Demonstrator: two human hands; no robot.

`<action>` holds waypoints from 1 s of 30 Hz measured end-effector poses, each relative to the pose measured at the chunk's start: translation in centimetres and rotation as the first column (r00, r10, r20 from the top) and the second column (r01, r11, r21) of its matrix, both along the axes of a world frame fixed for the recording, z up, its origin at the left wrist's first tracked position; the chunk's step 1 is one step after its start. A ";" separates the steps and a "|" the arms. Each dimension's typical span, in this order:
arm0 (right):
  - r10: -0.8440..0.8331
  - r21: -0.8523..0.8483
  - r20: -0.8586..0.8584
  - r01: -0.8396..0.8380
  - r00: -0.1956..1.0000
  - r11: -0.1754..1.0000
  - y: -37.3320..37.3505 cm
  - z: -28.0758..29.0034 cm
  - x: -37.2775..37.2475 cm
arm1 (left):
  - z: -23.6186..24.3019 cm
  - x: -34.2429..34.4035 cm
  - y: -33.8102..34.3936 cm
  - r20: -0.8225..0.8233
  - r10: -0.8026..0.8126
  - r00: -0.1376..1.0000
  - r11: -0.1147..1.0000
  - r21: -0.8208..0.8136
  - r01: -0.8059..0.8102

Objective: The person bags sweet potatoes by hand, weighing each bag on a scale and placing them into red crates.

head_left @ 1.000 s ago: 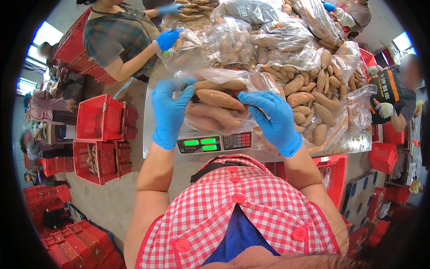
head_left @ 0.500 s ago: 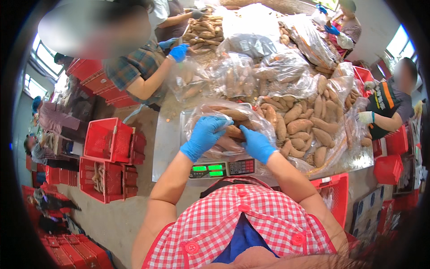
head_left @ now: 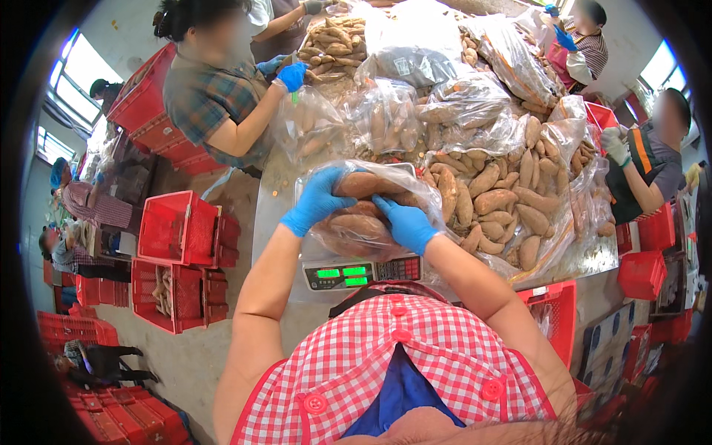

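A clear plastic bag (head_left: 426, 194) full of brown sweet potatoes (head_left: 363, 226) rests on the digital scale (head_left: 361, 274) at the near edge of the table. My left hand (head_left: 319, 202), in a blue glove, is closed around the left side of the bag, its fingers and thumb at a sweet potato near the opening. From the right, my right hand (head_left: 406, 225), also blue-gloved, grips the bag's other side, with its fingertips between the sweet potatoes. Plastic and hands cover part of the contents. The scale's green displays are lit.
Loose sweet potatoes (head_left: 493, 200) lie piled to the right, with several filled bags (head_left: 386, 122) beyond. Red crates (head_left: 178, 230) are stacked on the left, and another red crate (head_left: 560, 319) stands by my right elbow. Co-workers stand around the table.
My left hand has shifted left, and my right hand has moved left and slightly down onto the sweet potatoes. The bag is drawn in more tightly. A co-worker at right has raised a gloved hand.
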State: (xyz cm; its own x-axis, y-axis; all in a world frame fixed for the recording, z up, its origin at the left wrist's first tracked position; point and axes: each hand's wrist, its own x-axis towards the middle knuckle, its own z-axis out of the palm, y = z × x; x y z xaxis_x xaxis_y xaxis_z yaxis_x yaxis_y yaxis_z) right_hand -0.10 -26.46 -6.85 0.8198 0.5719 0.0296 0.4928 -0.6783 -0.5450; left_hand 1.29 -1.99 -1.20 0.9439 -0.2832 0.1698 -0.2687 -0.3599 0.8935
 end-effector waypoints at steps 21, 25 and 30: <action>-0.228 0.685 -0.663 0.700 0.713 0.199 -21.7 4.8 -4.0 | -0.7 -1.9 -4.2 0.027 0.058 0.998 0.979 -0.196 -0.052; -0.083 0.561 -0.827 0.824 0.556 -0.073 -23.0 -0.5 -3.4 | 3.7 -3.7 -3.0 -0.216 0.270 0.938 0.850 -0.405 -0.338; 0.112 0.471 -0.862 0.862 0.495 -0.186 -23.9 -4.8 -3.3 | 5.4 -4.8 -2.8 0.395 0.427 0.814 0.877 0.038 -0.478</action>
State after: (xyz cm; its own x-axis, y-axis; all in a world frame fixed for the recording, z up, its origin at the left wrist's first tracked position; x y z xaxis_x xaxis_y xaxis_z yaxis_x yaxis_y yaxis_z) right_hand -3.41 -50.33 -11.61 0.8955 -0.0432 -0.4430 -0.2827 0.7135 -0.6411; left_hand -3.51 -4.76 4.16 0.8474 0.1169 0.5180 -0.3416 -0.6268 0.7003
